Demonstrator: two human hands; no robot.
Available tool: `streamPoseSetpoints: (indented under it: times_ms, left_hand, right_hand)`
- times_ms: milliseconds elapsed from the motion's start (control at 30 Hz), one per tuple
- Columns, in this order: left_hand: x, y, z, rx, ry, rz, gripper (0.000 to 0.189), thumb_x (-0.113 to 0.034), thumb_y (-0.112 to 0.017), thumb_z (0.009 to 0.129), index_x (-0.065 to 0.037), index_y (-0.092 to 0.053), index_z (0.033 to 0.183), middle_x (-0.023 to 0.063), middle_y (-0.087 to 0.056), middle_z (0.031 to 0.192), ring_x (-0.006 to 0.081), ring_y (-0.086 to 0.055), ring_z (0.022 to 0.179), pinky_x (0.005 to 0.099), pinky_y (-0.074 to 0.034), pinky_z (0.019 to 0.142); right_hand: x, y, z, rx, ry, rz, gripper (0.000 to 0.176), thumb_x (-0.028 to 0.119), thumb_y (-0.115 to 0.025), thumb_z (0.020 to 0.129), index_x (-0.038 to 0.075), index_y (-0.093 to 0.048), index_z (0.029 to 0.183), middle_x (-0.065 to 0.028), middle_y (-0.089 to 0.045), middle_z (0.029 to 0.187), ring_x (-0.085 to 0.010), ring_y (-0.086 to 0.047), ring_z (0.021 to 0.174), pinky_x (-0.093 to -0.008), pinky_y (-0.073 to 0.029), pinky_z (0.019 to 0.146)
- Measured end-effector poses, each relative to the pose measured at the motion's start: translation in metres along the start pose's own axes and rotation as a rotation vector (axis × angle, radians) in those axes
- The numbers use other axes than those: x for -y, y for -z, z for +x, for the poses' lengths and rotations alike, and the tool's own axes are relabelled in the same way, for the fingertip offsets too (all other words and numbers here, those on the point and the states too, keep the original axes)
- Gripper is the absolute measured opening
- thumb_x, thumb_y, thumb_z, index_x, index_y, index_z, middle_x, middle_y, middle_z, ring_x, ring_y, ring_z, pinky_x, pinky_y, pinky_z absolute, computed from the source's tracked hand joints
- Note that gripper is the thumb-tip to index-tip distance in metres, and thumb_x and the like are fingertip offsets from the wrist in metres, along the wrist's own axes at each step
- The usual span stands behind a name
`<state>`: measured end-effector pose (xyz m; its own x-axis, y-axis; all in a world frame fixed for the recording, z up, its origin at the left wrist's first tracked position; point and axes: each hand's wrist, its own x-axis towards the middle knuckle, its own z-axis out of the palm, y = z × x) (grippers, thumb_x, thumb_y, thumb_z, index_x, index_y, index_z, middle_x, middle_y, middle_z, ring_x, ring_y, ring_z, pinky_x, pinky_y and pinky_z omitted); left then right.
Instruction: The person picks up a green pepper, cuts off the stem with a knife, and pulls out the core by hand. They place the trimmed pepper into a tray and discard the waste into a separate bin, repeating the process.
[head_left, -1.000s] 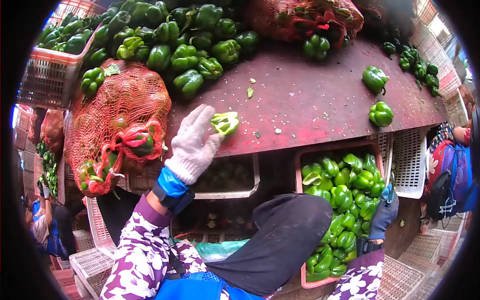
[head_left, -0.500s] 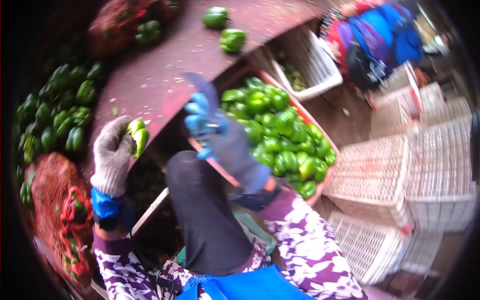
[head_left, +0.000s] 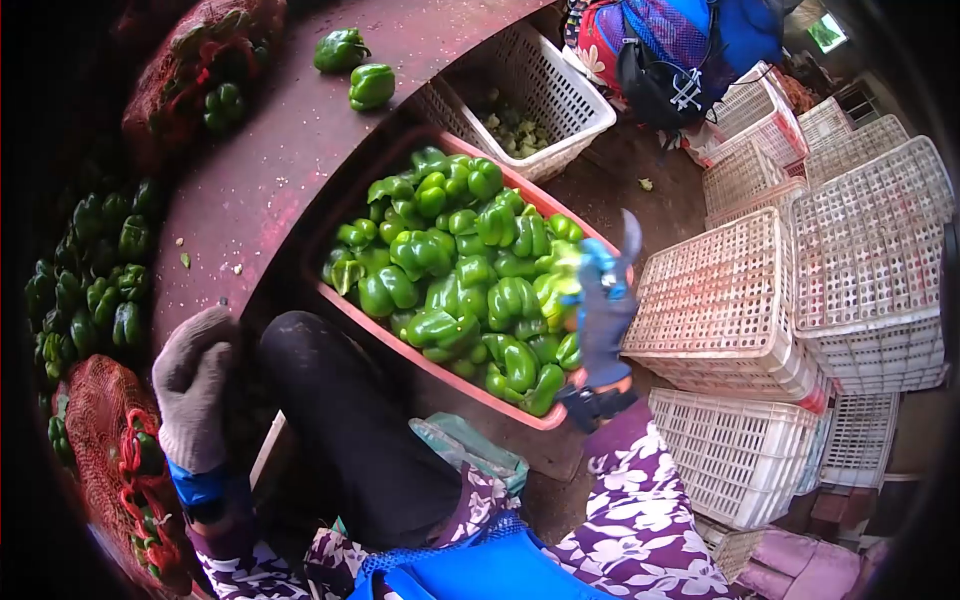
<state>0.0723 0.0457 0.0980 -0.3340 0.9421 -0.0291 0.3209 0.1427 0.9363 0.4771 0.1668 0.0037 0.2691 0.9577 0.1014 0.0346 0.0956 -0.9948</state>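
Head view: right hand (head_left: pixel 603 325), in a blue glove, is closed round the handle of a knife (head_left: pixel 630 238); the blade points up and away from the fist; the handle is hidden inside the glove. Immediately left of this grip lies a salmon plastic crate (head_left: pixel 432 368), with the hand at its right rim; the crate is filled with green bell peppers (head_left: pixel 450 265), the nearest just beside the glove. Right of the grip stand stacked white lattice crates (head_left: pixel 720 300); farther off, up and left of the blade, a white basket (head_left: pixel 575 135) holds pale pepper trimmings. Left hand (head_left: pixel 193 385), in a grey knit glove, is well apart from the knife, at the near edge of the red table (head_left: pixel 265 190); its fingers curl downward with the back of the glove to the camera; whether it holds anything cannot be told. Left of that hand lies a red mesh sack (head_left: pixel 105 450) of peppers; far beyond it, across the table, lie two loose peppers (head_left: pixel 371 85).
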Motion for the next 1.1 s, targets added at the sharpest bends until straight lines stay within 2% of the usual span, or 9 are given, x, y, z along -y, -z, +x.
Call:
streamPoseSetpoints:
  times_ms: [100, 200, 400, 500, 600, 667, 800, 1000, 1100]
  left_hand:
    - [0.027, 0.02, -0.014, -0.056, 0.144, -0.109, 0.024, -0.004, -0.057, 0.091, 0.001, -0.068, 0.112, 0.0047, -0.068, 0.101, 0.0115, -0.061, 0.09, 0.0259, -0.049, 0.082]
    - [0.025, 0.02, -0.021, -0.092, 0.04, 0.162, 0.019, -0.005, -0.057, 0.09, 0.001, -0.07, 0.103, 0.0033, -0.068, 0.094, 0.0127, -0.061, 0.084, 0.0276, -0.05, 0.077]
    - [0.064, 0.049, -0.029, -0.13, 0.246, 0.0, 0.022, -0.005, -0.063, 0.091, 0.002, -0.069, 0.111, 0.0019, -0.069, 0.098, 0.0095, -0.061, 0.09, 0.0257, -0.05, 0.082]
    - [0.076, 0.054, -0.006, -0.203, 0.244, -0.057, 0.02, -0.003, -0.065, 0.089, 0.001, -0.07, 0.108, -0.0006, -0.066, 0.09, 0.0069, -0.058, 0.08, 0.0238, -0.048, 0.07]
    - [0.083, 0.048, 0.042, -0.201, 0.033, 0.232, 0.022, -0.004, -0.065, 0.088, 0.0, -0.069, 0.109, 0.0033, -0.068, 0.095, 0.0119, -0.063, 0.082, 0.0283, -0.052, 0.076]
    - [0.105, 0.041, 0.078, -0.215, -0.255, 0.502, 0.027, -0.009, -0.068, 0.086, 0.0, -0.068, 0.112, 0.0117, -0.069, 0.102, 0.0216, -0.067, 0.088, 0.0335, -0.054, 0.083]
    - [0.11, 0.033, 0.101, -0.364, -0.373, 0.846, 0.039, -0.013, -0.071, 0.079, -0.005, -0.066, 0.117, 0.0204, -0.063, 0.12, 0.0376, -0.06, 0.112, 0.0451, -0.05, 0.096]
    - [0.101, 0.123, 0.097, -0.574, -0.037, 1.177, 0.05, -0.017, -0.072, 0.075, -0.005, -0.059, 0.121, 0.02, -0.058, 0.127, 0.04, -0.052, 0.122, 0.0469, -0.043, 0.105]
    - [0.144, 0.157, 0.087, -0.573, 0.344, 1.305, 0.07, -0.029, -0.066, 0.083, -0.003, -0.043, 0.144, 0.0207, -0.045, 0.147, 0.0387, -0.041, 0.137, 0.0462, -0.034, 0.115]
  right_hand:
    - [-0.047, 0.063, 0.027, -0.061, 0.624, -0.919, 0.041, 0.007, -0.065, 0.093, 0.005, -0.061, 0.134, -0.0113, -0.064, 0.128, -0.0247, -0.067, 0.106, -0.0356, -0.055, 0.087]
    - [-0.105, 0.089, 0.007, 0.226, 0.432, -0.811, 0.035, 0.007, -0.061, 0.093, 0.002, -0.065, 0.127, -0.0136, -0.063, 0.13, -0.0318, -0.055, 0.126, -0.0421, -0.038, 0.112]
    - [-0.105, 0.083, 0.007, 0.255, -0.001, -0.462, 0.044, 0.015, -0.062, 0.098, -0.005, -0.052, 0.136, -0.0155, -0.055, 0.142, -0.0267, -0.042, 0.14, -0.041, -0.033, 0.116]
    - [-0.066, 0.066, 0.002, 0.135, 0.503, -1.079, 0.043, 0.026, -0.053, 0.104, 0.0, -0.053, 0.137, -0.0149, -0.062, 0.131, -0.0271, -0.057, 0.122, -0.0399, -0.045, 0.103]
    - [-0.05, 0.009, -0.016, -0.008, 0.05, 0.011, 0.04, 0.026, -0.05, 0.104, 0.001, -0.056, 0.134, -0.0151, -0.065, 0.122, -0.0267, -0.063, 0.109, -0.0378, -0.05, 0.093]
    - [-0.015, -0.025, -0.032, 0.124, -0.363, 0.324, 0.048, 0.035, -0.051, 0.101, 0.001, -0.053, 0.135, -0.0143, -0.066, 0.112, -0.0218, -0.064, 0.085, -0.0327, -0.055, 0.069]
    - [-0.017, -0.107, -0.068, 0.153, -0.426, 0.431, 0.05, 0.04, -0.056, 0.1, 0.003, -0.054, 0.133, -0.0092, -0.065, 0.102, -0.0142, -0.059, 0.074, -0.0288, -0.052, 0.059]
    - [-0.007, -0.175, -0.091, 0.267, -0.593, 0.475, 0.046, 0.04, -0.05, 0.104, 0.004, -0.054, 0.133, -0.0007, -0.06, 0.104, -0.0105, -0.054, 0.085, -0.027, -0.05, 0.076]
    - [-0.02, -0.17, -0.089, 0.397, -0.674, 0.573, 0.048, 0.038, -0.057, 0.102, 0.001, -0.052, 0.133, -0.0042, -0.061, 0.102, -0.0144, -0.057, 0.084, -0.0298, -0.05, 0.075]
